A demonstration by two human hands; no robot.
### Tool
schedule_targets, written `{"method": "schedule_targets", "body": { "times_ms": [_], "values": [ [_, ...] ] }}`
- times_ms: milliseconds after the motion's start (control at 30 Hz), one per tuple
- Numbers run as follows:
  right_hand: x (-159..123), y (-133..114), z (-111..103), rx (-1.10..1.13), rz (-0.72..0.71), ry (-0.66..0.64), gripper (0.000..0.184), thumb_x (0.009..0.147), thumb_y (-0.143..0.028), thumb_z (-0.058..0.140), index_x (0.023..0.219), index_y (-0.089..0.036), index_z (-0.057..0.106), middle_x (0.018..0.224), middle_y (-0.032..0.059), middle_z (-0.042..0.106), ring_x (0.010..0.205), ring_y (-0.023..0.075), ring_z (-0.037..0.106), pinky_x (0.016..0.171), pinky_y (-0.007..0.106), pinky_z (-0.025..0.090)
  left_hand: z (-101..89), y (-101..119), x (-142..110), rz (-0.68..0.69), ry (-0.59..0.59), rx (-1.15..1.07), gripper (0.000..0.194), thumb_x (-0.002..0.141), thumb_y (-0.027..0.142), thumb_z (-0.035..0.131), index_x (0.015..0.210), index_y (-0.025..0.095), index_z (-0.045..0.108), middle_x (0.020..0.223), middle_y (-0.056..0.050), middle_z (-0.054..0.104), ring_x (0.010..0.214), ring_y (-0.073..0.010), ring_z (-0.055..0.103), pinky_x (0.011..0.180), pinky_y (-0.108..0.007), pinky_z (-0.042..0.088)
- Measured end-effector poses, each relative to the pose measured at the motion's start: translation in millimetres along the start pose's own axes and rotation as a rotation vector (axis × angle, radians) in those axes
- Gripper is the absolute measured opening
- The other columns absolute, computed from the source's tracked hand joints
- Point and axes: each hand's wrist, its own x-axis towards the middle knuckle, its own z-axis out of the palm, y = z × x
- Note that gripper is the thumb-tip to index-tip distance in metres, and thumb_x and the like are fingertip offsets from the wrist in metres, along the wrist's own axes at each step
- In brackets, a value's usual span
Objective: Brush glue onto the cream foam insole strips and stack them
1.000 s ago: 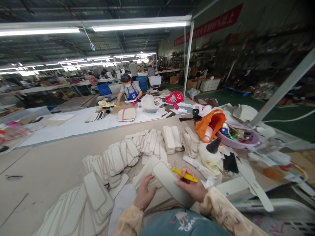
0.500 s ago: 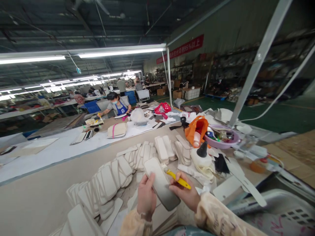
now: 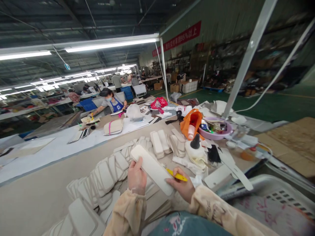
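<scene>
A long off-white panel with rounded corners (image 3: 154, 170) is tilted in front of me. My left hand (image 3: 136, 176) grips its left edge, thumb on the upper face. In my right hand (image 3: 182, 184) is a brush with a yellow handle (image 3: 180, 177); its bristles are hidden behind the panel. Fingers of that hand also touch the panel's lower right edge. Beneath lies a stack of similar panels (image 3: 157, 205). Fanned rows of off-white panels (image 3: 104, 175) curve across the table to the left and beyond. A white bottle with a black cone tip (image 3: 195, 152) stands to the right.
An orange bag (image 3: 185, 123) and a purple basin of small items (image 3: 216, 135) sit at the right. A white plastic basket (image 3: 278, 196) is beside me at lower right. Across the table (image 3: 44, 193), a co-worker in a blue apron (image 3: 116, 105) works. A metal post (image 3: 246, 62) rises at right.
My left hand has gone from apart from the panel to gripping it. The panel has been raised and turned paler face up. The brush has slipped partly behind it. My view has swung right.
</scene>
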Motion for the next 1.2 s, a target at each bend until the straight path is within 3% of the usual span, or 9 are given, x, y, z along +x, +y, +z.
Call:
{"method": "schedule_targets", "body": {
  "times_ms": [333, 500, 667, 767, 900, 1067, 1200],
  "values": [
    [-9, -32, -13, 0.055, 0.084, -0.048, 0.045, 0.061, -0.041, 0.077, 0.073, -0.024, 0.038, 0.055, -0.0100, 0.040, 0.048, 0.0080, 0.037, 0.046, 0.020, 0.032, 4.7, -20, -8, -0.037, 0.051, 0.022, 0.013, 0.075, 0.005, 0.062, 0.083, 0.014, 0.064, 0.075, -0.001, 0.071, 0.070, -0.0084, 0.065, 0.075, -0.020, 0.051],
    [-14, -21, -26, 0.057, 0.100, -0.067, 0.044, 0.063, -0.042, 0.075, 0.076, -0.025, 0.037, 0.056, -0.0096, 0.038, 0.048, 0.0087, 0.035, 0.046, 0.021, 0.030, 13.5, -22, -23, -0.021, 0.023, -0.017, 0.017, 0.070, 0.005, 0.065, 0.084, 0.015, 0.062, 0.072, -0.001, 0.070, 0.067, -0.0098, 0.065, 0.068, -0.021, 0.051],
    [-16, -13, -35, 0.016, 0.012, 0.035, 0.039, 0.066, -0.041, 0.074, 0.075, -0.024, 0.041, 0.058, -0.0087, 0.036, 0.051, 0.0090, 0.035, 0.048, 0.021, 0.029, 23.7, -24, -37, -0.070, -0.019, -0.093, 0.014, 0.071, 0.016, 0.065, 0.085, 0.014, 0.062, 0.081, -0.003, 0.070, 0.073, -0.0121, 0.065, 0.069, -0.023, 0.050],
    [-19, -14, -39, 0.020, 0.022, 0.037, 0.039, 0.065, -0.041, 0.075, 0.075, -0.023, 0.041, 0.058, -0.0084, 0.037, 0.051, 0.0087, 0.035, 0.047, 0.021, 0.028, 27.2, -28, -40, -0.066, 0.007, -0.097, 0.013, 0.068, 0.016, 0.065, 0.080, 0.014, 0.060, 0.079, -0.002, 0.069, 0.072, -0.0124, 0.064, 0.070, -0.023, 0.049],
    [-22, -16, -46, 0.008, 0.042, 0.050, 0.042, 0.064, -0.046, 0.075, 0.075, -0.025, 0.040, 0.056, -0.0081, 0.039, 0.049, 0.0101, 0.036, 0.045, 0.022, 0.028, 30.9, -33, -44, -0.004, -0.050, -0.044, 0.023, 0.063, 0.017, 0.065, 0.084, 0.016, 0.059, 0.077, 0.000, 0.068, 0.071, -0.0148, 0.064, 0.069, -0.026, 0.048],
    [-21, -14, -57, -0.030, 0.056, 0.049, 0.044, 0.064, -0.049, 0.074, 0.076, -0.026, 0.038, 0.058, -0.0071, 0.042, 0.050, 0.0121, 0.039, 0.046, 0.023, 0.028, 35.5, -39, -48, -0.043, -0.095, -0.013, 0.021, 0.062, 0.020, 0.064, 0.081, 0.018, 0.057, 0.064, 0.003, 0.063, 0.057, -0.0140, 0.058, 0.057, -0.025, 0.044],
    [-20, -13, -65, -0.060, 0.053, 0.029, 0.044, 0.064, -0.050, 0.074, 0.076, -0.026, 0.039, 0.059, -0.0068, 0.042, 0.050, 0.0127, 0.040, 0.047, 0.023, 0.029, 35.3, -42, -47, 0.000, -0.137, 0.014, 0.025, 0.063, 0.018, 0.061, 0.087, 0.022, 0.060, 0.068, 0.003, 0.064, 0.059, -0.0150, 0.058, 0.057, -0.025, 0.044]
  ]
}}
